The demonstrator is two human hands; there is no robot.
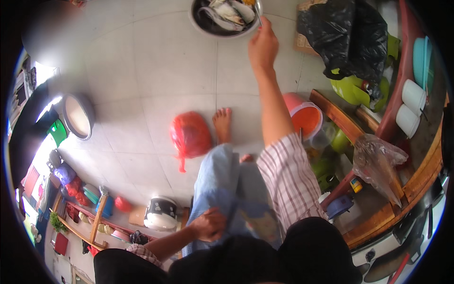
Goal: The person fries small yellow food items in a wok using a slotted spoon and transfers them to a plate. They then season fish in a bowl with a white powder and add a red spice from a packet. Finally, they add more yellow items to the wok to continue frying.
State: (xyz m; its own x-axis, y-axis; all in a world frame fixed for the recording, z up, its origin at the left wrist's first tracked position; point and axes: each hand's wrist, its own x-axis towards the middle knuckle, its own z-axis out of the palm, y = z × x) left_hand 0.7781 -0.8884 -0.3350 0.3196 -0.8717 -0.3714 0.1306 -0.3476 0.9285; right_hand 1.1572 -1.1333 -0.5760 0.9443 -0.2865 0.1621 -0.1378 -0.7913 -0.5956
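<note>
My right hand (263, 44) reaches far forward, its fingers closed on a thin metal utensil handle (259, 18) at the right rim of a metal bowl (235, 36). Whole fish (227, 13) lie in that bowl, with something orange-yellow beside them. The utensil's far end is not plain to see. My left hand (210, 224) rests loosely curled over my thigh, and I cannot tell whether it holds anything. On the tiled floor, left of my bare foot, lies a knotted red plastic bag (190, 135) with unseen contents.
To the right stand a pink bucket (305, 119), green gas cylinders (349, 90), a black plastic bag (344, 39) and a wooden-framed rack (337, 115). A grey basin (78, 117) is at the far left. A rice cooker (160, 213) stands near a wooden shelf (97, 222) at lower left.
</note>
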